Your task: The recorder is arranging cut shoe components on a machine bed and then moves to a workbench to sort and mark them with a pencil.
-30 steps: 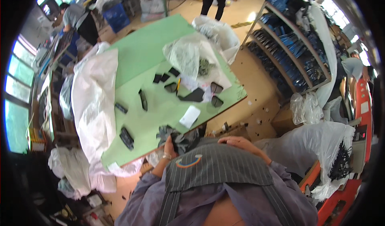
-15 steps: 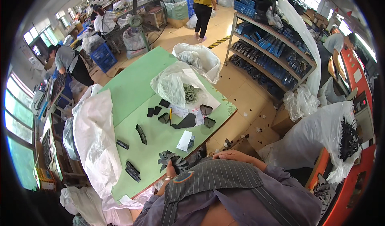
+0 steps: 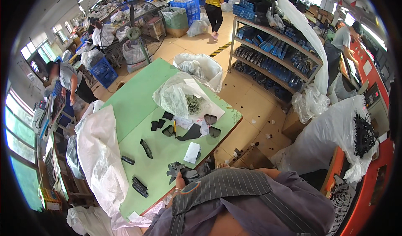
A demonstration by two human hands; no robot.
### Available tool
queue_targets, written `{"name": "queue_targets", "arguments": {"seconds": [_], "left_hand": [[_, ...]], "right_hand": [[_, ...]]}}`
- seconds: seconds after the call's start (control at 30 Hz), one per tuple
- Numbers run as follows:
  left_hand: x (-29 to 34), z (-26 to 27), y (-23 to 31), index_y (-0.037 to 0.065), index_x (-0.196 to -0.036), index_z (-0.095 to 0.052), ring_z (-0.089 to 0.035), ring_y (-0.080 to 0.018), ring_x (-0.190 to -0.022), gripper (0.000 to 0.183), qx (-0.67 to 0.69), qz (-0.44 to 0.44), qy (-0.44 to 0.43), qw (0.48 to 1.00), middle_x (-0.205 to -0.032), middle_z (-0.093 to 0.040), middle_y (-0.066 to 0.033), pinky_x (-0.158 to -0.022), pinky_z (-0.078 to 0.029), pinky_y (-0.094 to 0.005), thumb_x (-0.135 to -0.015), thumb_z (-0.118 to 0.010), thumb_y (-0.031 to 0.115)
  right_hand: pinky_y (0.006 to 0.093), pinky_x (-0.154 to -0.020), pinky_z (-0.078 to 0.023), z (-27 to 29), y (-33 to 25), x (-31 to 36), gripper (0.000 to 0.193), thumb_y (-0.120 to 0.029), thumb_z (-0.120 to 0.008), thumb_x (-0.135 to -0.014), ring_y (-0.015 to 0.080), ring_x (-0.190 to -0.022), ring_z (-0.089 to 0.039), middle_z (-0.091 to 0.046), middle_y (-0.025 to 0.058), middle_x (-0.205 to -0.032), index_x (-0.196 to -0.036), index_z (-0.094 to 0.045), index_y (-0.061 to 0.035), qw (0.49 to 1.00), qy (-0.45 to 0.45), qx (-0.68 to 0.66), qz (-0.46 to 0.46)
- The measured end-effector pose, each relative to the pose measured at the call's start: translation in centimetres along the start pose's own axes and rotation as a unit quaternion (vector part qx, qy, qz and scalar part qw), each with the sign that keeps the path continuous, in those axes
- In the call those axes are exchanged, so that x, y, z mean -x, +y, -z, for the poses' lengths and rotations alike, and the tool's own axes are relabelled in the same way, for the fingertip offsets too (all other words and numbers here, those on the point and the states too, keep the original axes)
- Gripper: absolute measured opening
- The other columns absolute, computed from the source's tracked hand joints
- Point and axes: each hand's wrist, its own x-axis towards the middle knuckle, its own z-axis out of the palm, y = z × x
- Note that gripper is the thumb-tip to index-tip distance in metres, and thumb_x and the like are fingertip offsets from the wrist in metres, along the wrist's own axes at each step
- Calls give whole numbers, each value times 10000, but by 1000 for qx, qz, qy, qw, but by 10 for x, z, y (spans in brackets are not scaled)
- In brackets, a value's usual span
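My left hand (image 3: 180,181) is closed around a bundle of dark grey flat cut pieces (image 3: 177,170), just over the table's near edge. Only a sliver of my right hand (image 3: 224,165) shows above the striped apron; its fingers are hidden. Past the bundle, a white paper slip (image 3: 192,152) lies on the green table (image 3: 138,104). Black strip-like parts (image 3: 140,187) lie to the left, with a curved black piece (image 3: 146,148) farther off. Dark rounded cup-shaped pieces (image 3: 210,119), a flat dark cutout (image 3: 189,133) and a yellow pen (image 3: 175,129) sit around some papers.
An open clear bag (image 3: 171,95) with greenish-grey loops stands on the table. White plastic sheeting (image 3: 100,152) drapes its left edge. A large filled bag (image 3: 322,135) and a loaded shelf rack (image 3: 272,51) stand to the right. A big fan (image 3: 133,33) and several people are beyond.
My right hand has slipped down behind the apron and is now mostly hidden. The left still holds the grey bundle. My view has shifted slightly; the person in yellow has walked farther off.
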Motion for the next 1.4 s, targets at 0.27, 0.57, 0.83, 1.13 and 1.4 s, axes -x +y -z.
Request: {"name": "queue_targets", "arguments": {"seconds": [0.27,0.57,0.83,1.13,1.4], "left_hand": [[25,-31,4,33,-932,-636,-662,-287,-777,309,45,90,-7,995,-868,-679,-123,-764,-547,-403,-904,-481,299],[9,-24,0,34,-1016,-628,-647,-256,-896,380,-14,27,-70,997,-986,-671,-105,-861,-512,-391,-943,-445,359],[9,-22,1,35,-1013,-629,-643,-241,-904,358,-43,25,-80,996,-983,-668,-103,-860,-508,-378,-949,-422,319],[6,-2,-7,32,-977,-648,-629,-198,-892,331,-62,-12,-43,997,-951,-666,-74,-856,-486,-317,-939,-408,257],[5,5,-14,45,-999,-648,-628,-201,-878,352,-5,27,-24,999,-955,-663,-66,-848,-487,-329,-950,-404,294]], "right_hand": [[403,-886,-447,-42,82,29,382,-336,-472,-936,347,-1003,-594,-635,182,-1077,-1091,-640,-31,991,34,21,-127],[435,-824,-478,-61,95,16,370,-331,-493,-909,392,-926,-615,-647,215,-1011,-1013,-669,-22,991,24,37,-129],[457,-762,-485,-51,86,5,277,-259,-536,-852,390,-880,-622,-662,207,-908,-894,-678,-25,986,78,46,-140],[442,-801,-487,-56,86,-7,306,-298,-591,-830,369,-935,-622,-666,181,-975,-997,-682,-59,987,63,19,-148],[445,-798,-486,-44,75,-3,318,-308,-589,-839,371,-928,-620,-666,183,-980,-1000,-675,-48,989,74,-8,-130]]}}
